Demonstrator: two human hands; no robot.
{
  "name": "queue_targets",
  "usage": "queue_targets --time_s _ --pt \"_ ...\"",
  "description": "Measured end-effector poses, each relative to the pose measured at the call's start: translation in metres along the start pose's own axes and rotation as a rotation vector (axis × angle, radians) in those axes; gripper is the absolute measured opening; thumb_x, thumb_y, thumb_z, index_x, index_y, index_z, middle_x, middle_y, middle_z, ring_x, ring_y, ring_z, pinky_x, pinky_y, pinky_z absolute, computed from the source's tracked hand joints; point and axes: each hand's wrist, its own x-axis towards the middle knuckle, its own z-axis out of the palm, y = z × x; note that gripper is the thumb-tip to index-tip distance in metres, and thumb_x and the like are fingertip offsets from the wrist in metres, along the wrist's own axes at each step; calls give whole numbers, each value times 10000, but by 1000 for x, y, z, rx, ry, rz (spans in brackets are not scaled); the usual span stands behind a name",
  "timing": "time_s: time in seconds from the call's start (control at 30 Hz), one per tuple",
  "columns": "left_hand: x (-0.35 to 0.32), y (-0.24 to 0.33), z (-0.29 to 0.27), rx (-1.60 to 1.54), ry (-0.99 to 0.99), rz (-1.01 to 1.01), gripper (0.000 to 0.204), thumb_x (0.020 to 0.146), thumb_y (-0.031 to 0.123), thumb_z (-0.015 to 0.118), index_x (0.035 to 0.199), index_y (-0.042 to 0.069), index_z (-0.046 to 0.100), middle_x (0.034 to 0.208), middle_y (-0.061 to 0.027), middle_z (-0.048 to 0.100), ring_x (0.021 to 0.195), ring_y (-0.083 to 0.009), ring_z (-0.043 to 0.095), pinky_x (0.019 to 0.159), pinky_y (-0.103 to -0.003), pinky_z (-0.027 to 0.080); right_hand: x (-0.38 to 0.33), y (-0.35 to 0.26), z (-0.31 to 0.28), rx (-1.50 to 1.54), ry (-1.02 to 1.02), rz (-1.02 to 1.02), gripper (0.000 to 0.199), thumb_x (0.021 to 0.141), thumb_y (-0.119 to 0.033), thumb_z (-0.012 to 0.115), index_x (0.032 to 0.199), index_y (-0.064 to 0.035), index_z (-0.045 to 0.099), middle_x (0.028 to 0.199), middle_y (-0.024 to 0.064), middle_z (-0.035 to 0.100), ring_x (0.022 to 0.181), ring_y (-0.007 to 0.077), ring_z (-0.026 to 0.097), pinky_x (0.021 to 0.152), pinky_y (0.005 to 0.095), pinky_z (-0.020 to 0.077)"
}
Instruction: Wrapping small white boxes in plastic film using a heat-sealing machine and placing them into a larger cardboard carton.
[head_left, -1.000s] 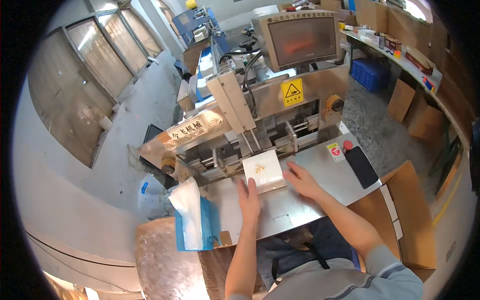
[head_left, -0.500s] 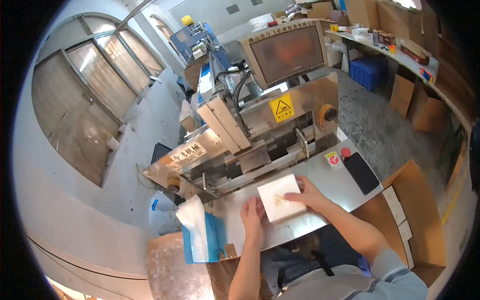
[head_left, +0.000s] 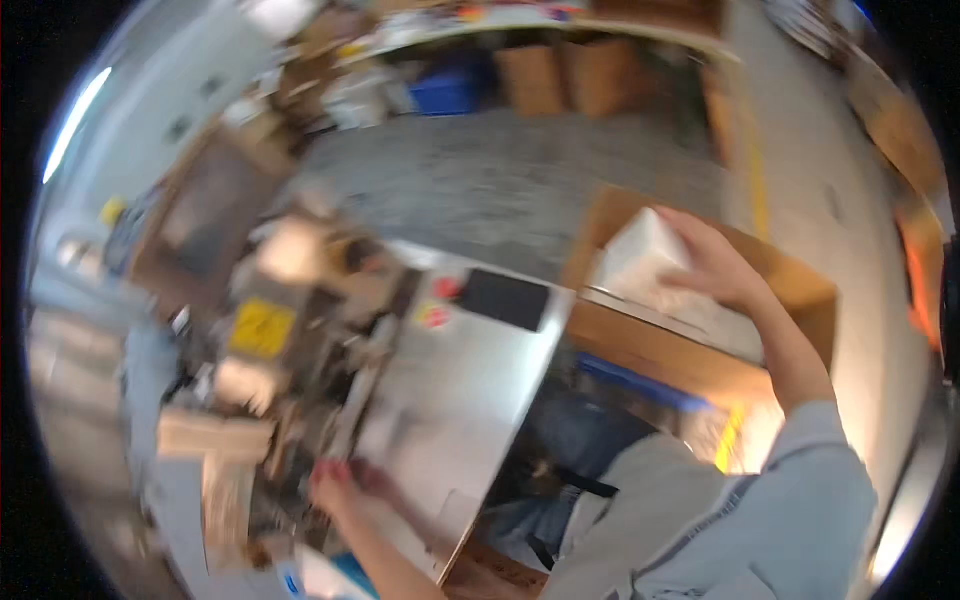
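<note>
My right hand (head_left: 715, 262) grips a small white box (head_left: 638, 255) and holds it over the open cardboard carton (head_left: 805, 290) on my right. Inside that carton a row of white boxes (head_left: 725, 330) shows just below my hand. To the left, my left hand (head_left: 335, 487) is beside the machine (head_left: 285, 380), near the edge of the metal worktop (head_left: 455, 390). It is smeared by motion, so its fingers and anything in them cannot be made out.
On the worktop lie a black phone (head_left: 505, 298) and a red button (head_left: 446, 288). A screen (head_left: 210, 215) rises from the machine. Farther off, a blue crate (head_left: 445, 92) and cardboard boxes (head_left: 530, 80) stand under a long bench. Part of a blue tissue box (head_left: 350, 572) shows at the lower edge.
My view has swung to the right. The right hand has carried the white box from above the worktop to the carton. My left hand has left the box and now is by the machine.
</note>
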Motion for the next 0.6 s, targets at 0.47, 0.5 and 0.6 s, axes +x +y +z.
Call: queue_targets --time_s 0.47,0.5,0.6 --pt "-234 114 15 935 -10 495 226 939 111 693 1112 -32 668 958 -158 722 782 -229 694 675 -333 593 -233 338 143 -327 -1143 862 436 808 -237 683 1175 -3 669 1122 214 697 1045 318 676 714 461 574" --pt "-229 115 -34 949 -22 487 226 939 111 693 1112 -32 668 958 -158 722 782 -229 694 675 -333 593 -239 341 150 -444 -1348 872 432 808 -198 648 1187 9 652 1132 221 691 1044 328 673 687 458 580" --pt "-232 150 -207 945 184 465 299 897 164 723 1107 -38 654 960 -160 698 719 -217 651 606 -345 554 -278 386 148 -400 -686 920 396 726 -129 626 1091 18 666 1102 255 678 1042 407 653 860 458 551"
